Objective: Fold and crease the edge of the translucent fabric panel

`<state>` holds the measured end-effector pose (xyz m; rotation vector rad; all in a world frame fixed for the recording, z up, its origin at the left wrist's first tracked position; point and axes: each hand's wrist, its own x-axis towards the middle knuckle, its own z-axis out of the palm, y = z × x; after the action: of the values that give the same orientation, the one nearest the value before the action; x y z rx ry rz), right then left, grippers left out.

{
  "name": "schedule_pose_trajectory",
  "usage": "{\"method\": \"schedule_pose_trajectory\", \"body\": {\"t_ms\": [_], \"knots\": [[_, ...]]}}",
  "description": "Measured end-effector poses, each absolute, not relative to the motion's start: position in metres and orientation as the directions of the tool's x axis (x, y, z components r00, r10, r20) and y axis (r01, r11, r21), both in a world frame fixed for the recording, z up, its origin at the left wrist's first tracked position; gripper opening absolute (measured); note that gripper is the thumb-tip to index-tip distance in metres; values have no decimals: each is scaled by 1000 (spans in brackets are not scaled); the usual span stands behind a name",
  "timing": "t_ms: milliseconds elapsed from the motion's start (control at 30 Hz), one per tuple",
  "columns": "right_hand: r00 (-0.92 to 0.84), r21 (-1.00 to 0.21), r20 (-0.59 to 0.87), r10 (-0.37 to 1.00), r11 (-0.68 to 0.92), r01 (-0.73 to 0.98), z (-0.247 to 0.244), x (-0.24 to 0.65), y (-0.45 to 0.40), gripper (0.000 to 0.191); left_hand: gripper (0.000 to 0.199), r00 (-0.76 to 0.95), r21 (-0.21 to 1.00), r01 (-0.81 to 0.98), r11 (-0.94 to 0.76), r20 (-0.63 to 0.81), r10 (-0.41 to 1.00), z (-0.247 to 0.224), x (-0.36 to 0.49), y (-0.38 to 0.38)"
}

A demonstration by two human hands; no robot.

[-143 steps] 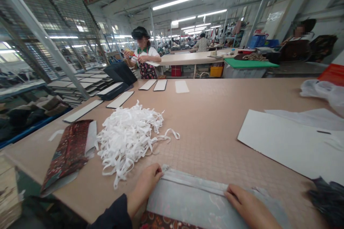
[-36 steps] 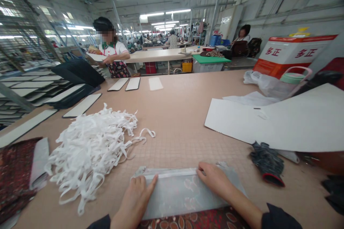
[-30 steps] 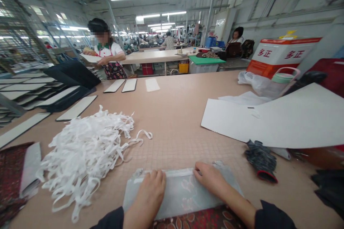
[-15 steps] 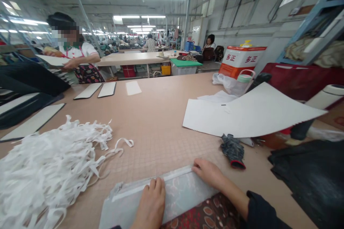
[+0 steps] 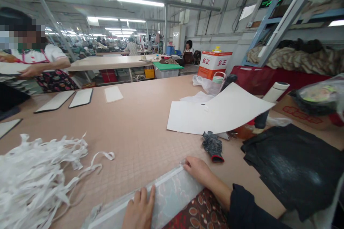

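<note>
A pale, thin sheet (image 5: 174, 193) with a white strip (image 5: 158, 180) along its far edge lies on the table in front of me. My left hand (image 5: 139, 207) rests on the strip with fingers stretched out and slightly apart. At the sheet's far right corner, my right hand (image 5: 197, 170) has its fingers curled and pinches the edge. Brown patterned fabric (image 5: 199, 211) shows at the near side, below the sheet. A dark knitted glove (image 5: 212, 145) with a red cuff lies just beyond my right hand.
A heap of white strips (image 5: 40, 182) covers the left of the table (image 5: 139, 121). A large white board (image 5: 215, 111) lies beyond the glove, and black sheets (image 5: 292, 164) are at the right. Small white panels (image 5: 80, 98) lie far left, near another person (image 5: 37, 57).
The view has turned right, so most things sit further left. My left hand's fingers have spread on the strip. My right hand stays at the sheet's corner.
</note>
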<state>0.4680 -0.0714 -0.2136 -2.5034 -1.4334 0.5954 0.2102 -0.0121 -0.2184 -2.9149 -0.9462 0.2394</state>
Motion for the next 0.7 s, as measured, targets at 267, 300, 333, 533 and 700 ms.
{"method": "schedule_pose_trajectory", "body": {"t_ms": [267,300,333,533,700], "knots": [[443,-294,-255,860,-505,811,-211,465,-66,13,56,795,-85,588,-805,-123,594,-218,211,-13],[436,-291,-255,863,-498,817,-210,468,-65,11,57,792,-77,592,-802,-127,597,-218,211,-13],[429,-289,-252,867,-491,822,-210,470,-64,9,56,791,-71,594,-801,-129,598,-218,211,-13],[456,-232,-137,879,-476,848,-208,460,-70,16,55,793,-57,592,-804,-139,593,-217,211,-12],[-30,-199,169,985,64,978,-226,392,-79,14,52,781,-67,606,-793,-141,609,-216,215,-15]]}}
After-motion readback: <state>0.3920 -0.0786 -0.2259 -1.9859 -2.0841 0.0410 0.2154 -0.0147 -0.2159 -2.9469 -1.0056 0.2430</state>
